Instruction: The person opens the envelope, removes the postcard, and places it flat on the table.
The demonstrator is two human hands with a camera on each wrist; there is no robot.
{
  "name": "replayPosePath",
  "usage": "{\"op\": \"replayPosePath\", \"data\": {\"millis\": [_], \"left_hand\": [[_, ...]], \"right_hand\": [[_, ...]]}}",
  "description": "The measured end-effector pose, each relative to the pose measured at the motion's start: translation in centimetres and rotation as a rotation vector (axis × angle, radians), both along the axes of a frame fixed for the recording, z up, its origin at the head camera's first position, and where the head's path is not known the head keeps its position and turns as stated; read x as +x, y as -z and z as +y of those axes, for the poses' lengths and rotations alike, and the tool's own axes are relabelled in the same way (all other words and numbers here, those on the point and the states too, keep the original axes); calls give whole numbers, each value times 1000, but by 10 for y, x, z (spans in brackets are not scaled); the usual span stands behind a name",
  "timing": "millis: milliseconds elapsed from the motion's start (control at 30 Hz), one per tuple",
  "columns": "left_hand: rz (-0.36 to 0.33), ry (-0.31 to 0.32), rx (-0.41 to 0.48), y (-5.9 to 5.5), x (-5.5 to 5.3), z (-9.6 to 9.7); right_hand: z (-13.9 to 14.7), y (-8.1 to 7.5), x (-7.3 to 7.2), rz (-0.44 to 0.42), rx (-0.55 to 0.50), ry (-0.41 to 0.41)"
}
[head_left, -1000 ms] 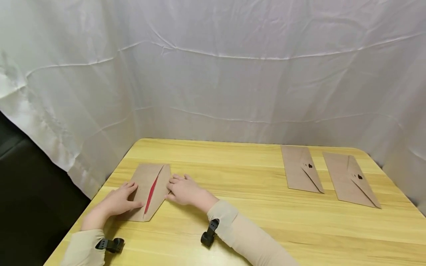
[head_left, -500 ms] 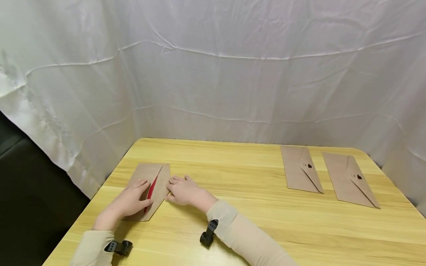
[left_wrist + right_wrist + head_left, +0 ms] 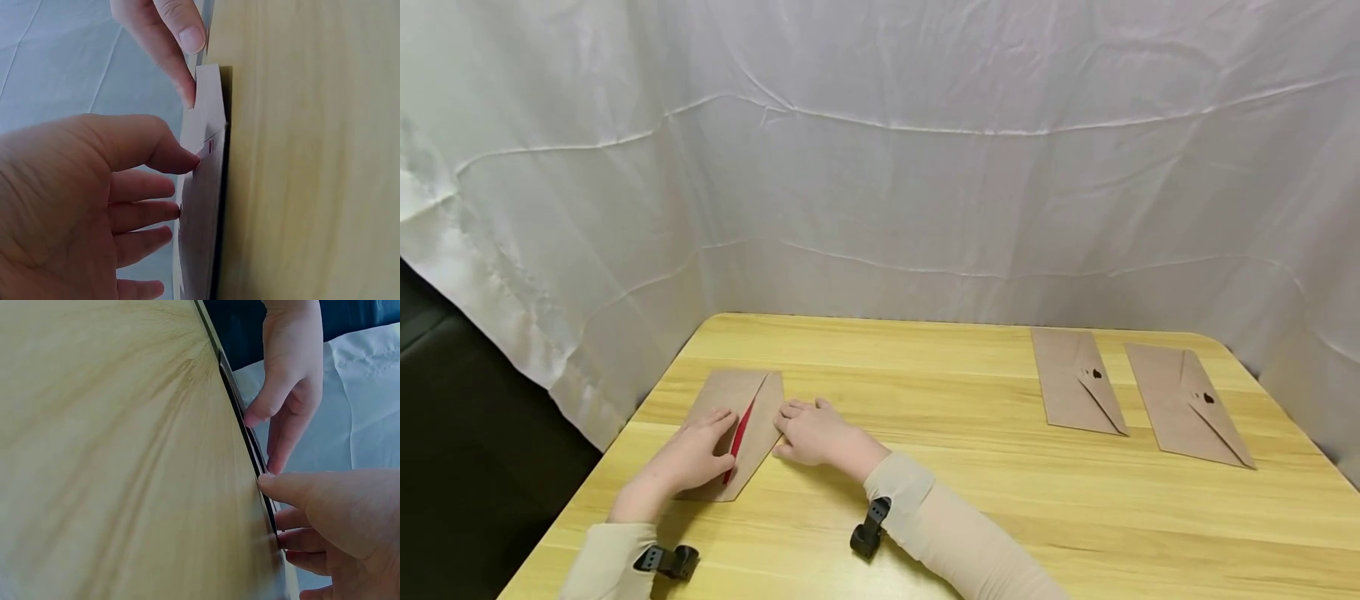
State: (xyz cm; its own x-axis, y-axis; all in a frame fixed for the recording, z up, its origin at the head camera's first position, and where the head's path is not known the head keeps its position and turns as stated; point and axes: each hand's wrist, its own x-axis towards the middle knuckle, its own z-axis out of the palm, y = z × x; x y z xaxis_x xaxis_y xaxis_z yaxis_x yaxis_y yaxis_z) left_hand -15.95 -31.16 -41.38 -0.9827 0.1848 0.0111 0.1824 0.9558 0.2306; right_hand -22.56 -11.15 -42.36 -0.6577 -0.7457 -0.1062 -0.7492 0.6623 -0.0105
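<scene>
A brown paper envelope (image 3: 730, 387) lies flat at the left of the table. Something red (image 3: 743, 427) shows through a narrow slanting gap along its flap (image 3: 763, 417). My left hand (image 3: 688, 460) rests on the envelope with fingers spread loosely, its thumb beside the red gap. In the left wrist view, that thumb's tip touches the envelope near the gap. At the envelope's right edge, my right hand (image 3: 820, 433) lays its fingertips against the flap. The right wrist view shows the right thumb (image 3: 294, 487) at the thin paper edge, its fingers on the far side.
Two more brown envelopes (image 3: 1067, 383) (image 3: 1176, 404) with dark heart-shaped marks lie at the table's far right. The wooden table (image 3: 925, 375) backs onto a pale curtain (image 3: 880, 192). Something black (image 3: 467, 442) stands at the left. Small black cameras (image 3: 868, 529) sit on both wrists.
My left hand has slid right across the envelope, closer to the red gap, and its thumb has drawn back slightly since. The right hand and the envelopes have barely moved.
</scene>
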Motion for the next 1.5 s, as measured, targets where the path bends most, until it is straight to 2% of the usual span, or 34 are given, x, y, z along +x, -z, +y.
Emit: {"op": "replayPosePath", "data": {"millis": [333,667,1300,1400,1500], "left_hand": [[-33,11,35,-1,3,3],[-8,23,33,-2,2,4],[-23,23,29,0,3,1],[-47,41,39,-1,4,-4],[-114,48,67,-3,7,-7]], "right_hand": [[-1,4,-2,-4,5,0],[-1,4,-3,-4,6,6],[1,0,0,-5,9,-3],[1,0,0,0,5,-6],[1,0,-1,1,4,-10]]}}
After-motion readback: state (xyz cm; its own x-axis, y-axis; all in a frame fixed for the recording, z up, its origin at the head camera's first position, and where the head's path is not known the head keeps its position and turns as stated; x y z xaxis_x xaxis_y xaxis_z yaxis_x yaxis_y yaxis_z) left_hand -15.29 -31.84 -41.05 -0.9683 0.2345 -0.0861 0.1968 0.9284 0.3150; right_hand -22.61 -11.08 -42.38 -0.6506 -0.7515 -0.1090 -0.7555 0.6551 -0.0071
